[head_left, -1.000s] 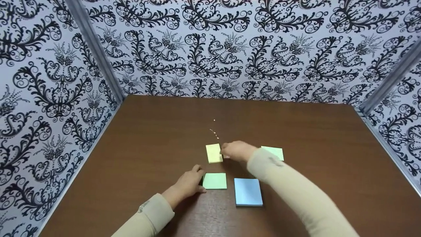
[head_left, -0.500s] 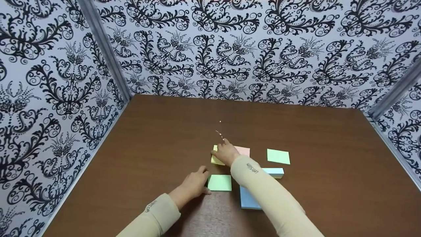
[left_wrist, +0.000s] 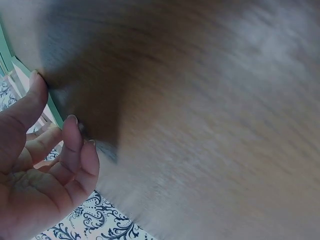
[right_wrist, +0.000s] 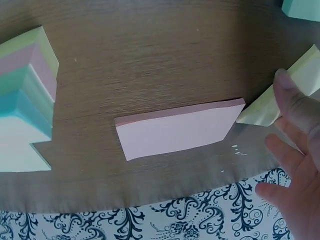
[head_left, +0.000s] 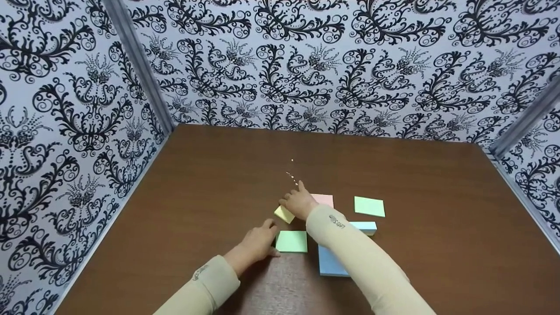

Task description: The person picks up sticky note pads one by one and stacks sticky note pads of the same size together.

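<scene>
Near the table's middle, my left hand (head_left: 256, 243) holds the left side of a green sticky note pad (head_left: 292, 242), thumb at the near corner and fingers at the far one. In the left wrist view, the thumb and fingers touch this pad's edge (left_wrist: 56, 114). My right hand (head_left: 299, 203) pinches a yellow sticky note pad (head_left: 285, 214) just beyond the green one. In the right wrist view, the yellow pad (right_wrist: 262, 107) is tilted under the thumb, partly hidden by the hand. A pink sticky note pad (head_left: 323, 200) lies beside that hand, partly covered.
A larger blue pad (head_left: 332, 264) lies under the right forearm, partly hidden. Behind it is a multi-coloured block of notes (head_left: 365, 228), with a pale green pad (head_left: 369, 206) farther off. Small light specks (head_left: 292, 176) dot the brown table (head_left: 218, 175). Patterned walls (head_left: 306, 65) border it.
My right hand has moved left from beside the pink pad onto the yellow pad. The yellow pad has since turned and shifted toward me. My left hand stays at the green pad.
</scene>
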`<state>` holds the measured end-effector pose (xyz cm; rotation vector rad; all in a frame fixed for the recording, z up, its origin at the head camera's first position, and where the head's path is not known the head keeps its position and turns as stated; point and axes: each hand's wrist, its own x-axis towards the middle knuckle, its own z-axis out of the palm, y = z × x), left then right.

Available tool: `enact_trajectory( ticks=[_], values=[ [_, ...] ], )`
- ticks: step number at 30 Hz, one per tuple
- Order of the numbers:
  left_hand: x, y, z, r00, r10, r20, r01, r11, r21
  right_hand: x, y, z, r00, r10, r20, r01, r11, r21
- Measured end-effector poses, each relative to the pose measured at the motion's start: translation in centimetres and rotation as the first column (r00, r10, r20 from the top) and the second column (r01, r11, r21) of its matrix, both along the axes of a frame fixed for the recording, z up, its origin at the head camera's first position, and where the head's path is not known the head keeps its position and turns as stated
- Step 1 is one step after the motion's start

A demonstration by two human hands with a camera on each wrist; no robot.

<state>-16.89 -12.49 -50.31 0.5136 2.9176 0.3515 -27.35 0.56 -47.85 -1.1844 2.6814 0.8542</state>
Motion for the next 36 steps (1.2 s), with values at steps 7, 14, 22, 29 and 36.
enact_trajectory(
  ticks=[7,14,22,29,36],
  values=[
    [0.2,-0.1,-0.3,0.996,-0.066,-0.064,0.064,0.997,-0.035,-0.3,1.4,-0.3,0.999,0.034,0.04,-0.029,0.99,-0.141],
    [0.1,0.0,-0.2,0.997,-0.066,-0.051,0.064,0.997,-0.046,-0.2,1.7,-0.4,0.997,0.0,0.076,0.011,0.989,-0.15],
    [0.0,-0.2,-0.2,0.997,-0.066,-0.039,0.065,0.998,-0.021,0.1,2.1,-0.3,0.987,-0.068,0.144,0.098,0.972,-0.213],
    [-0.5,-1.3,-0.9,0.998,-0.059,-0.015,0.06,0.992,0.108,0.3,3.0,0.1,0.998,0.019,0.056,-0.01,0.987,-0.161],
    [-1.0,-1.8,-1.1,0.997,-0.077,0.001,0.076,0.985,0.154,0.5,3.2,0.0,0.995,0.096,-0.002,-0.096,0.989,-0.11]
  ],
)
